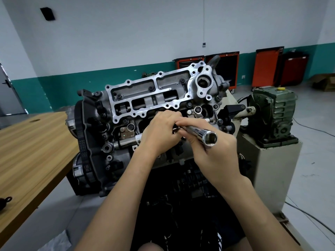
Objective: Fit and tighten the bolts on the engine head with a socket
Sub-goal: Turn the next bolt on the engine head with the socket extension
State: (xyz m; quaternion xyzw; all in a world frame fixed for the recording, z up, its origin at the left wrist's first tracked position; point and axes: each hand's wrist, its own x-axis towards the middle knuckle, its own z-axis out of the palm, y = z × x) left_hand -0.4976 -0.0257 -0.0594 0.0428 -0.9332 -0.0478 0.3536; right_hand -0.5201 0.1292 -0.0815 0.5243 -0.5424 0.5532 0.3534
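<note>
The engine head [154, 98] stands on a stand in the middle of the view, with several dark bolts [119, 96] seated in its top. A long chrome socket [203, 135] lies tilted over the head, its open hex end facing me. My right hand [213, 151] grips the socket's shaft from below. My left hand [161, 131] curls its fingers round the socket's far end, where a small dark piece shows between the fingers. Both hands hover above the head's near side and hide what lies under them.
A wooden table [30, 151] runs along the left, with a small black part [4, 201] near its front edge. A green gearbox [272, 113] on a grey pedestal [272, 169] stands to the right. Red tool cabinets [266, 67] line the back wall.
</note>
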